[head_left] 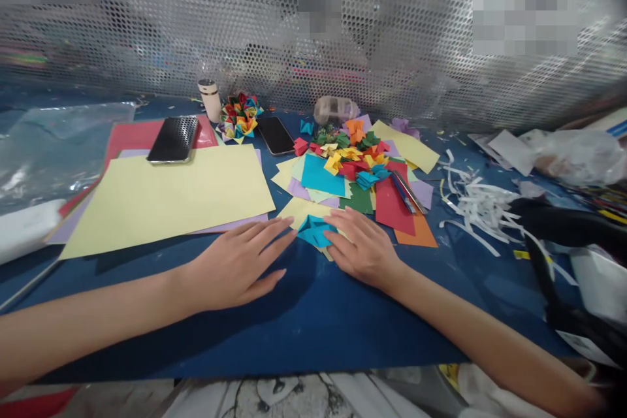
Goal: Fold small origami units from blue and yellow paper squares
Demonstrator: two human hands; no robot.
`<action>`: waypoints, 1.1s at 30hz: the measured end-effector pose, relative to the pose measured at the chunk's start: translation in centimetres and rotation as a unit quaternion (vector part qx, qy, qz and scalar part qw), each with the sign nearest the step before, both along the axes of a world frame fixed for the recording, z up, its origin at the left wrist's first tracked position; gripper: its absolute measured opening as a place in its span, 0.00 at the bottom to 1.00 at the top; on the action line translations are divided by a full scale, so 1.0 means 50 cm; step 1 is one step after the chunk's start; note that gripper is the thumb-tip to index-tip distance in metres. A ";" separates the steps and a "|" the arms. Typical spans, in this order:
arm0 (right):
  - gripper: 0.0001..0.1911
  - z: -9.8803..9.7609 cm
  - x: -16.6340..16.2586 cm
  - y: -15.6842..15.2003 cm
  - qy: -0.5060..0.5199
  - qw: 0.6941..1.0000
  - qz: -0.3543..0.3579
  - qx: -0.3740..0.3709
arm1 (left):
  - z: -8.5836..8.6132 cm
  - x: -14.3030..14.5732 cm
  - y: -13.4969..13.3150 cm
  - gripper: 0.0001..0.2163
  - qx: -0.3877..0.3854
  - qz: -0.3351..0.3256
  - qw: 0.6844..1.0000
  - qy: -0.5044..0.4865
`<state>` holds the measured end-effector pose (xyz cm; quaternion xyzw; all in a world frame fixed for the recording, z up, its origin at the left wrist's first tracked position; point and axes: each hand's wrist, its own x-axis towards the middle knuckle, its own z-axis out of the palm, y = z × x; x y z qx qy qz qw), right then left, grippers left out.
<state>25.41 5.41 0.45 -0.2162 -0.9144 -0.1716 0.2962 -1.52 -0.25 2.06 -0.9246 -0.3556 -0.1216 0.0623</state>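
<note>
A small folded blue origami paper [313,231] lies in front of me on pale yellow sheets, its flaps showing creases. My right hand [365,245] has its bent fingers on the paper's right side, gripping that edge. My left hand [240,261] is open, palm down, with fingers stretched out and the thumb apart. Its fingertips are at the paper's left corner; whether they touch it I cannot tell. Just behind are a flat blue square sheet [324,174] and a heap of folded origami pieces [350,153] in red, yellow, green, orange and blue.
Large yellow sheets [171,199] with a phone [174,139] on top lie left. Behind stand a finished origami ball [240,117], a white cylinder [210,101] and a second phone [275,135]. Scissors [409,192] rest on red paper; white paper strips [477,206] lie right.
</note>
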 end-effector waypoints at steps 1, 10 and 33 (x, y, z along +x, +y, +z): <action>0.06 0.000 -0.008 -0.002 -0.029 1.000 -0.001 0.006 | -0.003 0.005 0.002 0.21 -0.009 -0.008 1.000 -0.006; 0.12 -0.001 -0.037 0.001 -0.156 0.986 0.044 0.048 | -0.045 0.024 0.038 0.23 -0.107 -0.044 0.992 -0.042; 0.10 0.018 0.003 0.011 -0.153 0.976 0.114 -0.105 | -0.061 0.015 0.050 0.21 -0.125 -0.101 0.987 -0.019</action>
